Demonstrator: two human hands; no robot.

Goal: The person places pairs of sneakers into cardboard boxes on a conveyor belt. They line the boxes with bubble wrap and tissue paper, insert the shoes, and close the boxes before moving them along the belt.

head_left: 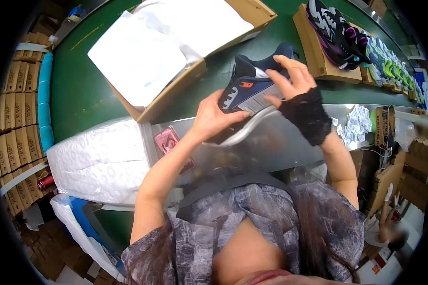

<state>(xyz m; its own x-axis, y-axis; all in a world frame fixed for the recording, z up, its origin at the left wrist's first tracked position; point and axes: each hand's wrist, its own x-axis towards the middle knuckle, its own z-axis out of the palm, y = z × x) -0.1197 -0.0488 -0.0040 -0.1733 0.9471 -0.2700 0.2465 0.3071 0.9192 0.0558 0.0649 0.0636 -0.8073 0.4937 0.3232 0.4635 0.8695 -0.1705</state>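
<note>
A dark navy sneaker with a grey striped side, an orange patch and a white sole is tilted in front of me, above the metal edge. Its front part is gripped by my left hand, the thumb lying along the side near the sole. Against the collar and heel side rest the bent fingers and thumb of my right hand, which wears a black fingerless wrist cover. An open cardboard shoebox lined with white paper lies to the left of the shoe. The sneaker's far side is hidden.
A pink-cased phone lies on the metal ledge. White patterned wrap covers the left corner. Small white slips are heaped at right. Boxes with black-purple sneakers and grey-lime sneakers stand far right on the green table.
</note>
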